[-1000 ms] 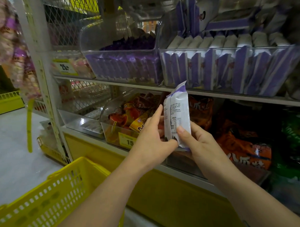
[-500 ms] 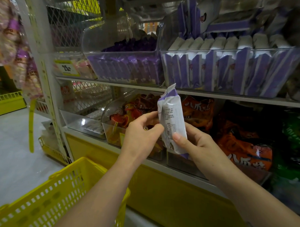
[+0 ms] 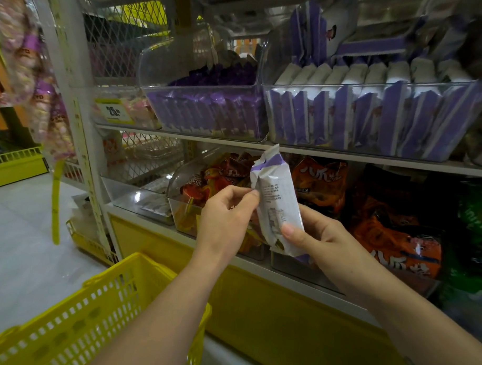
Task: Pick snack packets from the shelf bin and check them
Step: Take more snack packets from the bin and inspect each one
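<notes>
Shop shelving (image 3: 344, 156) is filling the background. Its upper shelf is carrying a clear shelf bin (image 3: 347, 85) in which a row of purple-and-white packets (image 3: 343, 117) is standing on edge. One snack packet (image 3: 277, 202) of the same colours is being held out of the bin, in front of the lower shelf and just below the upper shelf's edge. It is standing nearly upright, with its top leaning slightly to the left and its printed back panel facing the camera.

The left hand (image 3: 227, 217) is pinching the packet's left edge between thumb and forefinger. The right hand (image 3: 322, 239) is gripping the lower half, with the thumb lying across the front face and the fingers curling behind.

Orange snack bags (image 3: 396, 239) are lying on the lower shelf behind the hands, and a yellow basket (image 3: 93, 313) is sitting low at the left, well apart from the packet.

Judged from this arrangement, the picking step is done for this one packet and the checking step is now under way, probably a reading of the printed panel. No packet is showing in the visible part of the basket. Many packets are waiting in the bin, so most of the task appears to be lying ahead: finishing this check, disposing of the packet, and drawing the next.
</notes>
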A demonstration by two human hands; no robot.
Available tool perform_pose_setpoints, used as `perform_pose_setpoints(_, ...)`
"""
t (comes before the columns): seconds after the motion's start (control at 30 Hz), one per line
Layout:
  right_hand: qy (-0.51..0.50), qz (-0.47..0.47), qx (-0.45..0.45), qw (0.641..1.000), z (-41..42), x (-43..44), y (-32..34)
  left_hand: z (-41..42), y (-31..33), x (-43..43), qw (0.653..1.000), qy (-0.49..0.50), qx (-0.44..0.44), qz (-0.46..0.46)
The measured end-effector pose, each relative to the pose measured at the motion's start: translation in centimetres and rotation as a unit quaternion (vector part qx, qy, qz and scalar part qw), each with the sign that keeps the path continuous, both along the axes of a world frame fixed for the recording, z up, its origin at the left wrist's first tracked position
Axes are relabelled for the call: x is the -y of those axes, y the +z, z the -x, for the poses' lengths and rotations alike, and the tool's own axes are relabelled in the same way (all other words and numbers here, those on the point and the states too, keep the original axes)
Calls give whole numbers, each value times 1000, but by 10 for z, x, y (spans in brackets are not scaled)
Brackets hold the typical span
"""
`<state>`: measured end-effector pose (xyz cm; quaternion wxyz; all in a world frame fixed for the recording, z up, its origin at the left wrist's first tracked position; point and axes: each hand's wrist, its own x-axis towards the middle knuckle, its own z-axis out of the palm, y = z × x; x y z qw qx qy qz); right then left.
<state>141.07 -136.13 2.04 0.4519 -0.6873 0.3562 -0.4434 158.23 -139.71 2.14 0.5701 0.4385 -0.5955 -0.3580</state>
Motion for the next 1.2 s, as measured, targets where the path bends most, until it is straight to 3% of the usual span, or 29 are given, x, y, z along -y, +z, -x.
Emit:
perform_pose_setpoints(0.2, -22, 27, 184, 982, -9, -1, 5, 2, 8, -9, 980, -198, -21, -4)
perform_pose_setpoints(0.27, -42, 39, 197, 979, -10, -4, 9, 5, 10, -14, 976, -215, -18, 5)
perform_pose_setpoints(0.37, -122, 73, 148, 979, -6, -8, 14, 7, 14, -21, 981, -191, -28, 22)
perform_pose_setpoints(0.47, -254, 195, -20, 947, 5, -18, 25, 9, 24, -30, 987, -147, -2, 63)
perform_pose_setpoints(0.57, -225, 302, -197, 905, 15, -33, 46, 11, 42, -41, 985, -106, 54, 125)
perform_pose_setpoints(0.7, -212, 343, -351, 845, 27, -46, 90, 21, 76, -55, 971, -47, 97, 212)
perform_pose_setpoints(0.93, -236, 388, -371, 810, 47, -57, 165, 56, 137, -70, 948, -82, 51, 303)
perform_pose_setpoints(1.2, -197, 413, -252, 853, 79, -46, 224, 87, 194, -50, 936, -160, 30, 311)
